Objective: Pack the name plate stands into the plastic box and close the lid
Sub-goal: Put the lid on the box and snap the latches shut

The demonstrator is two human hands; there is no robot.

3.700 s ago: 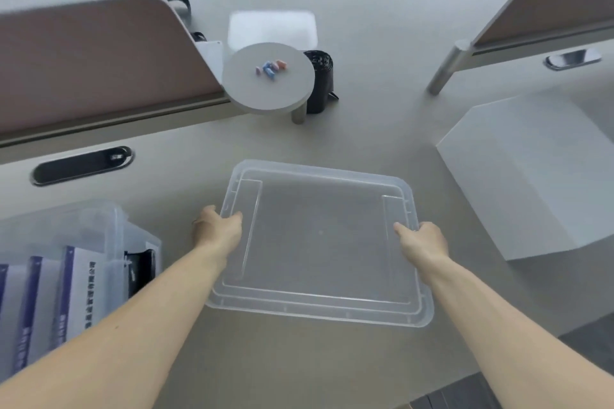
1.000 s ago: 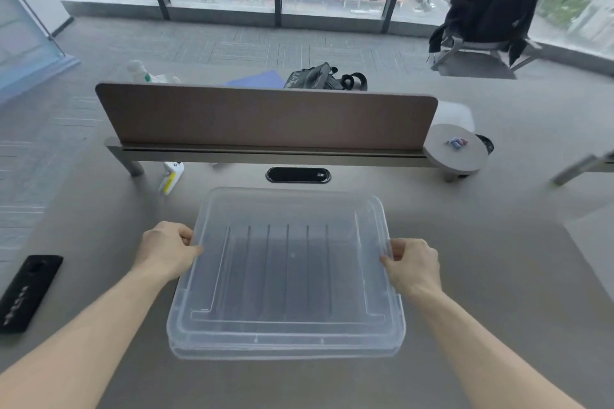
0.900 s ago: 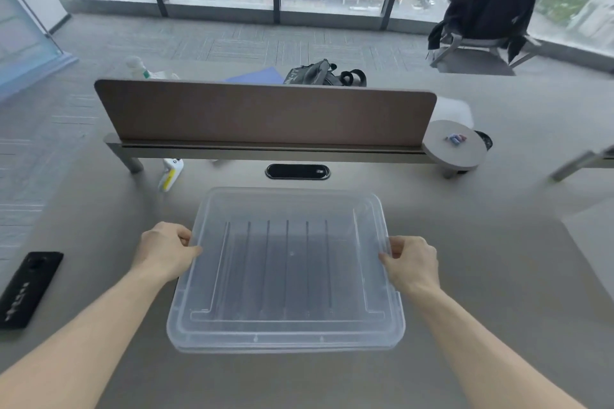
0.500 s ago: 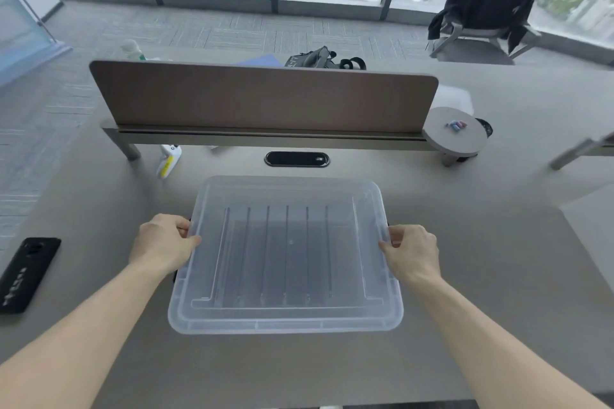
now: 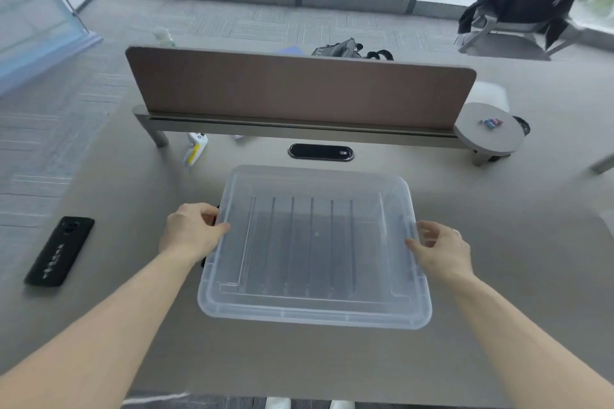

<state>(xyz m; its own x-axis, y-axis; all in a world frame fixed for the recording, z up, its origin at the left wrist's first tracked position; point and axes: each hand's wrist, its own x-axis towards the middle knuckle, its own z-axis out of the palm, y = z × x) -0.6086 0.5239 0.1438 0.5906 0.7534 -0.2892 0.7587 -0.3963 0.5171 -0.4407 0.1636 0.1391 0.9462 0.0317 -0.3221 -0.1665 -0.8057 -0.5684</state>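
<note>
Mid-bench, our left hand grips the lid of the clear plastic box; right hand rests open. Light, flexible, slippery: hold both side edges.

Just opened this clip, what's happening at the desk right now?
A person is fitting the clear lid onto a plastic box on the grey desk. The left hand grips the lid's left edge; the right hand sits at the right edge with fingers spread, seemingly loosening. Dark upright slats, probably the name plate stands, show through the lid. Whether it has latched cannot be told. A black phone lies off to the left.
</note>
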